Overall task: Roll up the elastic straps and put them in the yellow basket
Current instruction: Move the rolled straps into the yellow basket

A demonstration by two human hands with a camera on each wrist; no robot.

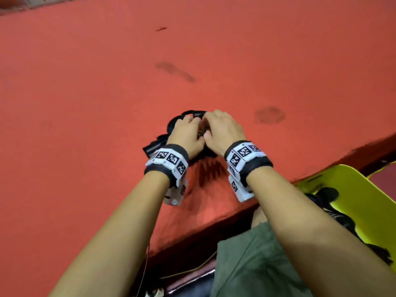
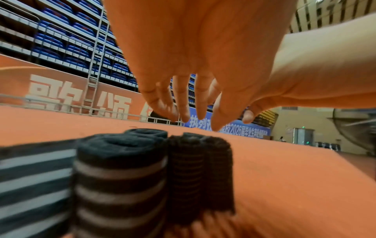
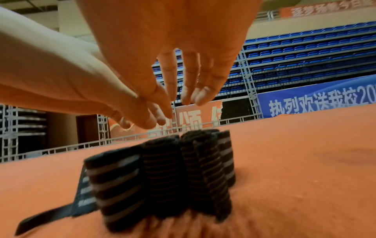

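A black elastic strap with grey stripes (image 1: pixel 156 145) sits partly rolled on the red surface, its folds standing upright (image 2: pixel 122 169) (image 3: pixel 162 169). A loose flat tail (image 3: pixel 50 214) trails off to the left. My left hand (image 1: pixel 186 130) and right hand (image 1: pixel 222 129) are side by side right over the bundle. In the wrist views the fingers of the left hand (image 2: pixel 193 112) and the right hand (image 3: pixel 183 95) point down, straight and relaxed, just above the strap's top, not curled round it. The yellow basket (image 1: pixel 364 189) stands at the lower right, below the surface's edge.
Black straps (image 1: pixel 327 195) lie in the basket. The red surface (image 1: pixel 107 103) stretches far ahead and left, with dark stains (image 1: pixel 269 115). Its front edge (image 1: pixel 235 213) runs diagonally just behind my wrists. My green-clad leg (image 1: pixel 246 264) is below it.
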